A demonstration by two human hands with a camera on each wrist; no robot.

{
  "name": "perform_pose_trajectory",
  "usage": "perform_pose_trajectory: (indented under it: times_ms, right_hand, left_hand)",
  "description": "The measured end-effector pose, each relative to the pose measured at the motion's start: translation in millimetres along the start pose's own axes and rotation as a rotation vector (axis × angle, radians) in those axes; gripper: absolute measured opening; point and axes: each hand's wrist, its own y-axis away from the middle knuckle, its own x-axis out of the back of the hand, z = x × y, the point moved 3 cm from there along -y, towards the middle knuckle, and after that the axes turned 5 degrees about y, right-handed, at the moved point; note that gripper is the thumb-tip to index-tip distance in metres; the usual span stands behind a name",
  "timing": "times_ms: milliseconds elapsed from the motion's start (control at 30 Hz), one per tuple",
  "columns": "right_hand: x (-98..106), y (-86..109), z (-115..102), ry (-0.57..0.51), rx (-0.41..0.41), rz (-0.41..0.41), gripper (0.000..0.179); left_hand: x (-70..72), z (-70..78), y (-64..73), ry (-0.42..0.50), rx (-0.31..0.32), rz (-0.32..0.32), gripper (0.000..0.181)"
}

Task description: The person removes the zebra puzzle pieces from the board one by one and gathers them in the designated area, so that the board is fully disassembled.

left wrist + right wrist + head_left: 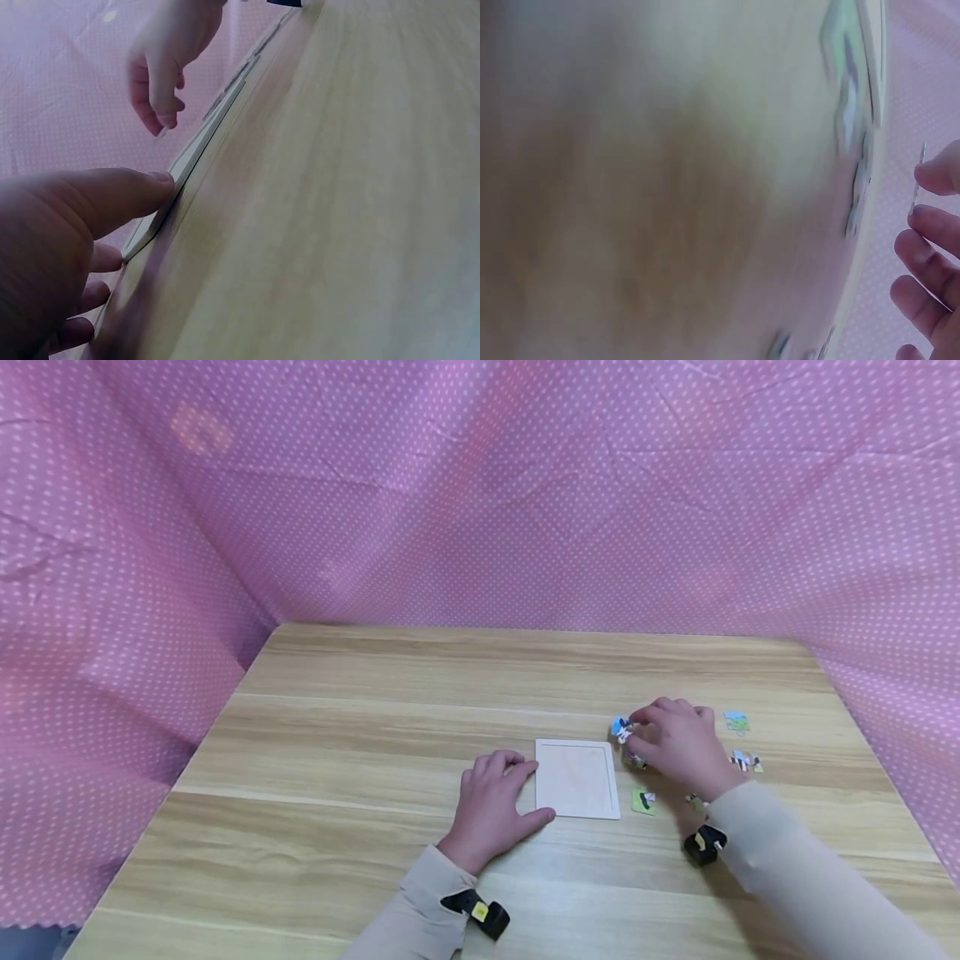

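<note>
Held puzzle piece (pixel 620 727): it is raised just beyond the far right corner of the tray (pixel 576 779), at the fingertips of the right hand (pixel 672 742); a blue and white part shows, the rest is covered.
Right hand: its thumb and forefinger pinch this piece; from the right wrist only the thin edge is seen, so the print cannot be read there.
Half-hidden print (pixel 635 761): to the right of the tray, near its far right corner, under the right hand (whether this is one piece or two, I cannot tell).
Green piece (pixel 642 801): just beside the tray's right edge, toward its near corner, uncovered.
Shaded piece (pixel 694 802): farther right of the tray, partly covered by the right sleeve (pixel 795 860).
Outer prints (pixel 737 721): well to the right of the tray, too small to make out clearly.
Left hand (pixel 491 806): at the tray's left side, thumb and forefinger spread apart, both touching the tray.
Table (pixel 360 735): under the tray, its near side cut off.
Dotted pink cloth (pixel 525 502): behind the tray, cut off above.
</note>
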Motion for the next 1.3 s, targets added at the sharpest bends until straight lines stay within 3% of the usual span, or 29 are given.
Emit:
perform_pose_trajectory:
  times_ms: [467, 1300]
  right_hand:
    - [-7.7, 4.4, -30.2, 0.013, 0.111, 0.090, 0.026]
    - [-20.7, -0.4, -68.5, -0.012, 0.173, 0.043, 0.029]
  left_hand:
    - [1.1, 0.6, -0.2, -0.009, 0.010, -0.013, 0.069]
    - [3.2, 1.1, -0.4, -0.021, 0.013, -0.014, 0.069]
